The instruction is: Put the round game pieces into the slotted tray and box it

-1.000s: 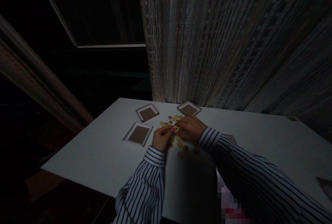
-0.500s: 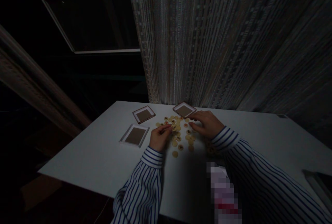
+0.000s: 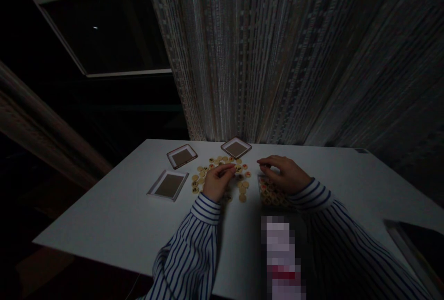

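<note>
My left hand pinches a round, cream xiangqi piece with a dark character, over the middle of the table. Around and partly beneath that hand lie several loose xiangqi pieces, some face up with red or dark characters, others showing blank sides. To the right, my right hand hovers with its thumb a little apart from the fingertips, and I see nothing between them. Below it sits a box filled with rows of pieces, its far side partly covered by my hand and sleeve.
On the white table lie a light-rimmed shallow tray and two brown-edged ones, one left and one at the back. A dark flat object rests at the right edge. A string curtain hangs behind.
My view has turned slightly right. My right hand has moved back from the loose pieces to above the filled box. The left hand still holds its piece, now further right over the pile.
</note>
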Tool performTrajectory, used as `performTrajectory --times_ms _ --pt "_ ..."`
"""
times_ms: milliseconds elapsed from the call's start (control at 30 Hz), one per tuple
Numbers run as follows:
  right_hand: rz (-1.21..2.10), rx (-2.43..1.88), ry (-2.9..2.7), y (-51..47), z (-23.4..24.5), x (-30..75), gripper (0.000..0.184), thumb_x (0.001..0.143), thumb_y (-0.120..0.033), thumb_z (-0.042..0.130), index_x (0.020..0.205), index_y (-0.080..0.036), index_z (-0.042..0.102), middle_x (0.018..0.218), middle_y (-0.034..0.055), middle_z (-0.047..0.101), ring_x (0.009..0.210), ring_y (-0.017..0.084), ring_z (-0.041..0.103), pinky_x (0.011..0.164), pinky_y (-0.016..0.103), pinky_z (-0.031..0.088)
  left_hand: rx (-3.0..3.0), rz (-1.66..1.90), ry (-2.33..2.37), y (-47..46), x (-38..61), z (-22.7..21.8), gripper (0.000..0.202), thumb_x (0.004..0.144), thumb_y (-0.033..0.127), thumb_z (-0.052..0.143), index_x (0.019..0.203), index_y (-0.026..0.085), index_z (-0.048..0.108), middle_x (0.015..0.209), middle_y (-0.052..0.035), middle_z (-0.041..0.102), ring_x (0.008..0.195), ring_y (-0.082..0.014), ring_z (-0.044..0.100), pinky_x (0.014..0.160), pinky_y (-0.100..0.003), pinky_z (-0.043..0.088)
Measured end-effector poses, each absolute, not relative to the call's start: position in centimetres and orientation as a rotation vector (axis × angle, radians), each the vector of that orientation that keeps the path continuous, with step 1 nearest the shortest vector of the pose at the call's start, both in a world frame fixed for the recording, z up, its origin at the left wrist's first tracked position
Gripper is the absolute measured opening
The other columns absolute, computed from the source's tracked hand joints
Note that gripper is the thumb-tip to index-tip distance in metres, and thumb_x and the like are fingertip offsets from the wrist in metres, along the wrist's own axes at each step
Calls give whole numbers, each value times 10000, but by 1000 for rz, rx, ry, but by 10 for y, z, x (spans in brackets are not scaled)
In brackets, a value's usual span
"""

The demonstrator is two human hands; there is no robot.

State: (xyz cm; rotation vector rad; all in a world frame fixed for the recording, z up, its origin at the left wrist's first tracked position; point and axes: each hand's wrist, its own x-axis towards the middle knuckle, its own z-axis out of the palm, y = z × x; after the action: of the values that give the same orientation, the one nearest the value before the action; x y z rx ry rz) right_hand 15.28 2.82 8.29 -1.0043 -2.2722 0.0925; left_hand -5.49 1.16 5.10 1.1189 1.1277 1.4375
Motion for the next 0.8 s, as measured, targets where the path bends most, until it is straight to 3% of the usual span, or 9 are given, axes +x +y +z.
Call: performTrajectory --times_ms 800 --pt "28 -1289 -2273 35 87 209 293 795 -258 458 986 -147 652 860 77 695 749 183 632 693 312 481 1217 1307 1063 39 3 65 218 595 242 716 770 115 687 633 -30 675 569 -107 586 564 -217 467"
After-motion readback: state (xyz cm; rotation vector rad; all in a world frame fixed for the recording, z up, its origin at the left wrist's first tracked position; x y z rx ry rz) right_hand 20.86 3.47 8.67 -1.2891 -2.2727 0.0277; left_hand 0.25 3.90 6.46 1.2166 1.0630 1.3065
